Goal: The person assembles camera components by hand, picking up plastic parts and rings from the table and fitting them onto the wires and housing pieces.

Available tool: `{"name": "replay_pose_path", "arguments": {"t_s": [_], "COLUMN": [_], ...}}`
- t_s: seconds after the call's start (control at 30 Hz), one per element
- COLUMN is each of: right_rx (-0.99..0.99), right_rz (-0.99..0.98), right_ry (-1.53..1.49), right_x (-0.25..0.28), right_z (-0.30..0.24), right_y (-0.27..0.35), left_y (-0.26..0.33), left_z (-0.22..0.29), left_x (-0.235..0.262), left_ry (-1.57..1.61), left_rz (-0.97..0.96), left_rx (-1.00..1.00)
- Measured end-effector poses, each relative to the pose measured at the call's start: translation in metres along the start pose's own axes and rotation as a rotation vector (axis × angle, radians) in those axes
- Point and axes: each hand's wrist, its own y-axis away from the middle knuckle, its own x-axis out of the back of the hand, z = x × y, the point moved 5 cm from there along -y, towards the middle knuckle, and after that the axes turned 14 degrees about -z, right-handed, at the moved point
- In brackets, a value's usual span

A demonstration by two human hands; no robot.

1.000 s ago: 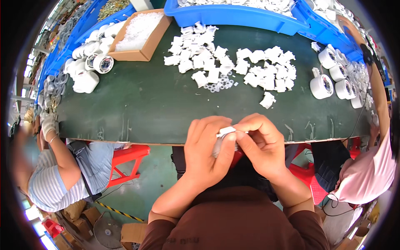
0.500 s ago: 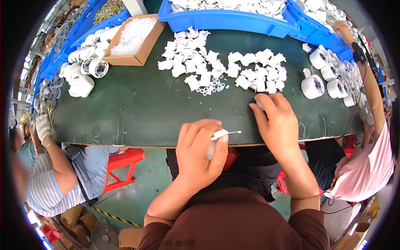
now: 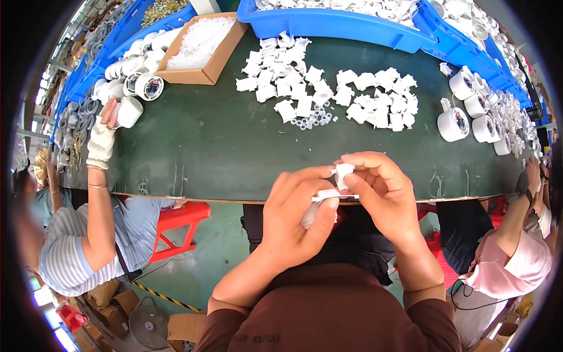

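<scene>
My left hand [image 3: 287,214] is closed around a white plastic housing [image 3: 311,217], mostly covered by my fingers. From its top a thin white rod with a small tip [image 3: 347,196] sticks out to the right. Between thumb and fingers, my right hand [image 3: 388,196] pinches a small white plastic bracket [image 3: 342,175], just above the rod. Both hands meet over the table's front edge; whether the two parts touch I cannot tell. Beyond them lie two piles of similar white brackets [image 3: 281,70] [image 3: 384,102], with small translucent rings [image 3: 316,119] in front.
A long blue bin [image 3: 334,24] of white parts stands at the back. Left of it is a cardboard tray [image 3: 186,76] with clear pieces. White round housings [image 3: 453,124] stand at right. At left, a co-worker's gloved hand [image 3: 101,142] reaches to another housing [image 3: 129,111].
My right hand has come from the near edge of the bracket pile to my left hand, bringing a bracket. The left co-worker's hand has reached onto the table; the right co-worker's arm has drawn back.
</scene>
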Motion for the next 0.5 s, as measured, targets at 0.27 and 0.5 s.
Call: {"name": "replay_pose_path", "arguments": {"t_s": [0.27, 0.5], "right_rx": [0.048, 0.001], "right_rz": [0.011, -0.065], "right_ry": [0.304, 0.159], "right_x": [-0.005, -0.028], "right_z": [0.009, -0.014], "right_y": [-0.005, 0.000], "left_y": [0.007, 0.001], "left_z": [-0.009, -0.012], "left_x": [0.006, 0.014], "left_ry": [0.046, -0.220], "left_rz": [0.091, 0.238], "left_rx": [0.087, 0.081]}}
